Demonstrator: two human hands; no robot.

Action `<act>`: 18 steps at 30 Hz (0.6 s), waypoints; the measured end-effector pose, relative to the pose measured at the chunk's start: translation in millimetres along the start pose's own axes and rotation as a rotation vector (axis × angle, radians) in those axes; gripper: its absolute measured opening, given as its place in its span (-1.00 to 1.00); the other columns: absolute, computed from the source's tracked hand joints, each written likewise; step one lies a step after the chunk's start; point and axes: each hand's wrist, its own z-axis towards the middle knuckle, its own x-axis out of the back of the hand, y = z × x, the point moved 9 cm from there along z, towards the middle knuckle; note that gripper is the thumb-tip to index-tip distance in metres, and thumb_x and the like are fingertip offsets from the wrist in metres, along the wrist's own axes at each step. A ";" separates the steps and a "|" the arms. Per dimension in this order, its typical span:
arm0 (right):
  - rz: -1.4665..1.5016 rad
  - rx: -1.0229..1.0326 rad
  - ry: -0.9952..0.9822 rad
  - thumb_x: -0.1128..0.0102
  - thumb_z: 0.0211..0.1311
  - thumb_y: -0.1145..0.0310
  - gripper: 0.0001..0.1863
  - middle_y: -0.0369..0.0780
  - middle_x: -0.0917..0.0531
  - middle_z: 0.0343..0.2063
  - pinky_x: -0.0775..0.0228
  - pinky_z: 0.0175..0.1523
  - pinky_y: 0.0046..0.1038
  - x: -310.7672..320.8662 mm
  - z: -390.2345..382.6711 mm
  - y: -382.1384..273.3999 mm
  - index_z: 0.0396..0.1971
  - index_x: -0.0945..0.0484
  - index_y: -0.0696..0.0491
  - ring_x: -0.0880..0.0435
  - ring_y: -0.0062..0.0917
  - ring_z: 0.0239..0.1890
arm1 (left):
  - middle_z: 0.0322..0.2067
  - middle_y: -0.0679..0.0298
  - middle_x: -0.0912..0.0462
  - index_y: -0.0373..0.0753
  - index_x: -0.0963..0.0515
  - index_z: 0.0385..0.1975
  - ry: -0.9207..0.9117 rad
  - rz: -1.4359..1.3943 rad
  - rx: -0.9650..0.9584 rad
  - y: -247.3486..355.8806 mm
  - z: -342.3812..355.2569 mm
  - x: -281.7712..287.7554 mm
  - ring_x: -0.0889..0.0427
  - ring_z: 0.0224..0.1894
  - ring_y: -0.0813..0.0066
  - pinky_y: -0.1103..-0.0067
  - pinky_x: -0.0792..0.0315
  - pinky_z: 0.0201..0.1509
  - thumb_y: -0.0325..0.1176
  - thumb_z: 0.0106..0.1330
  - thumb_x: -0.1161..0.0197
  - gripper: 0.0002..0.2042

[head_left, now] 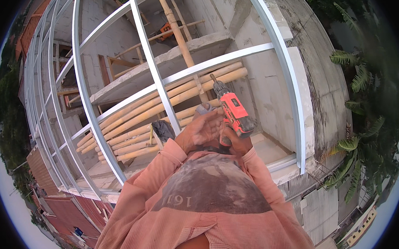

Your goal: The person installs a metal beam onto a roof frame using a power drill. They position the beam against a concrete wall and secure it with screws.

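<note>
A red and black cordless drill (236,109) points up and slightly left in front of my body, a bit in its chuck. My right hand (240,143) is wrapped round its grip. Close by on the left, my left hand (203,128) is palm up, its fingers stretched toward the drill. Nothing I can make out lies in that palm, though it is slightly blurred. Just beyond these fingers shows a greyish rounded thing (203,109), partly hidden, whose kind I cannot tell.
Silver metal roof beams (149,58) cross open space ahead and left. Below lie bamboo poles (141,114) between grey block walls (256,73). A dark plastic bag (163,130) sits left of my hands. Corrugated roofing (317,63) and palm leaves (354,150) are at right.
</note>
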 end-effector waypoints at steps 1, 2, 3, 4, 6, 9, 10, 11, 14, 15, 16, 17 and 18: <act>-0.105 0.043 0.015 -0.29 0.23 0.34 -0.67 -0.25 -0.68 -0.24 -0.49 -0.04 -0.43 -0.4 0.5 -1.3 -0.03 -0.56 0.14 -0.63 -0.55 -0.17 | -0.15 0.34 -0.71 -0.17 -0.58 0.06 -0.002 -0.046 -0.017 0.3 1.3 2.4 -0.66 -0.15 0.51 0.48 -0.56 0.05 -0.18 0.51 -0.15 -0.73; -0.100 0.047 0.028 -0.29 0.23 0.34 -0.67 -0.25 -0.68 -0.24 -0.49 -0.04 -0.43 -0.1 0.3 0.2 -0.03 -0.56 0.14 -0.63 -0.55 -0.17 | -0.17 0.34 -0.71 -0.17 -0.58 0.04 -0.004 -0.093 -0.034 1.4 2.4 5.2 -0.67 -0.13 0.51 0.49 -0.57 0.04 -0.19 0.51 -0.16 -0.74; -0.099 0.028 0.031 -0.30 0.24 0.31 -0.64 -0.24 -0.68 -0.21 -0.48 0.00 -0.41 -2.5 -0.8 0.0 0.00 -0.56 0.12 -0.63 -0.54 -0.13 | -0.17 0.34 -0.71 -0.17 -0.58 0.04 -0.007 -0.084 -0.025 0.4 2.2 9.7 -0.67 -0.13 0.51 0.49 -0.57 0.04 -0.19 0.51 -0.16 -0.74; -0.099 0.008 0.032 -0.31 0.25 0.28 -0.61 -0.23 -0.68 -0.18 -0.47 0.05 -0.40 -3.4 -1.5 0.9 0.04 -0.56 0.11 -0.63 -0.53 -0.08 | -0.16 0.33 -0.71 -0.17 -0.59 0.02 -0.034 -0.107 -0.046 3.1 1.4 12.9 -0.67 -0.11 0.49 0.48 -0.58 0.05 -0.21 0.50 -0.17 -0.76; -0.114 0.003 0.027 -0.32 0.24 0.29 -0.60 -0.24 -0.67 -0.18 -0.47 0.05 -0.40 -4.1 1.1 7.5 0.04 -0.55 0.11 -0.63 -0.54 -0.09 | -0.16 0.32 -0.71 -0.17 -0.60 0.01 -0.060 -0.128 -0.063 6.2 3.8 20.6 -0.68 -0.09 0.48 0.48 -0.59 0.06 -0.23 0.50 -0.19 -0.78; -0.111 -0.055 -0.001 -0.34 0.20 0.33 -0.58 -0.24 -0.66 -0.17 -0.47 0.06 -0.38 -9.0 3.5 14.8 0.05 -0.54 0.10 -0.63 -0.52 -0.10 | -0.10 0.32 -0.68 -0.18 -0.59 -0.05 0.030 -0.193 -0.106 13.5 8.2 38.5 -0.64 -0.08 0.45 0.48 -0.55 0.12 -0.33 0.39 -0.32 -0.80; -0.091 -0.107 -0.015 -0.36 0.17 0.36 -0.56 -0.24 -0.66 -0.17 -0.46 0.07 -0.37 -12.1 4.1 17.6 0.06 -0.53 0.10 -0.63 -0.50 -0.10 | -0.11 0.32 -0.67 -0.21 -0.59 -0.07 0.018 -0.212 -0.125 18.5 8.5 37.2 -0.65 -0.06 0.45 0.49 -0.57 0.11 -0.35 0.38 -0.33 -0.80; -0.090 -0.107 -0.014 -0.36 0.17 0.36 -0.56 -0.24 -0.66 -0.17 -0.46 0.07 -0.37 -15.5 6.0 16.3 0.06 -0.53 0.10 -0.63 -0.50 -0.10 | -0.12 0.32 -0.67 -0.24 -0.58 -0.08 0.005 -0.231 -0.144 22.8 8.6 35.8 -0.65 -0.05 0.44 0.50 -0.58 0.11 -0.38 0.37 -0.34 -0.80; -0.168 0.137 0.038 -0.38 0.10 0.42 -0.53 -0.20 -0.65 -0.16 -0.48 0.07 -0.35 -18.5 8.2 -9.7 0.05 -0.53 0.12 -0.64 -0.41 -0.13 | -0.14 0.31 -0.67 -0.27 -0.58 -0.09 0.018 -0.220 -0.248 34.6 6.8 35.2 -0.65 -0.03 0.43 0.47 -0.60 0.14 -0.39 0.36 -0.34 -0.80; -0.257 0.179 0.031 -0.39 0.07 0.43 -0.50 -0.17 -0.64 -0.15 -0.48 0.08 -0.35 -20.3 7.5 -15.1 0.07 -0.51 0.12 -0.64 -0.34 -0.13 | -0.14 0.31 -0.67 -0.27 -0.58 -0.09 0.018 -0.218 -0.246 36.2 7.1 38.4 -0.65 -0.03 0.43 0.47 -0.60 0.14 -0.39 0.36 -0.34 -0.80; -0.300 0.199 0.031 -0.39 0.06 0.43 -0.48 -0.15 -0.64 -0.14 -0.48 0.08 -0.35 -21.0 5.8 -19.5 0.08 -0.51 0.12 -0.64 -0.31 -0.13 | -0.14 0.29 -0.66 -0.27 -0.57 -0.09 0.055 -0.293 -0.272 41.1 6.3 48.5 -0.65 -0.03 0.42 0.45 -0.59 0.17 -0.39 0.37 -0.33 -0.80; -0.345 0.221 0.031 -0.39 0.05 0.44 -0.47 -0.14 -0.64 -0.14 -0.49 0.08 -0.35 -21.4 4.5 -24.2 0.09 -0.50 0.12 -0.65 -0.28 -0.13 | -0.13 0.26 -0.65 -0.28 -0.57 -0.08 0.092 -0.368 -0.296 46.3 5.3 57.9 -0.65 -0.02 0.41 0.44 -0.58 0.20 -0.38 0.38 -0.31 -0.80; -0.434 0.292 0.003 -0.40 0.05 0.43 -0.42 -0.11 -0.64 -0.11 -0.49 0.10 -0.34 -26.0 0.5 -33.3 0.13 -0.48 0.13 -0.65 -0.24 -0.09 | -0.13 0.26 -0.65 -0.28 -0.57 -0.08 0.095 -0.369 -0.297 51.3 3.5 63.4 -0.65 -0.02 0.41 0.44 -0.58 0.20 -0.38 0.38 -0.31 -0.80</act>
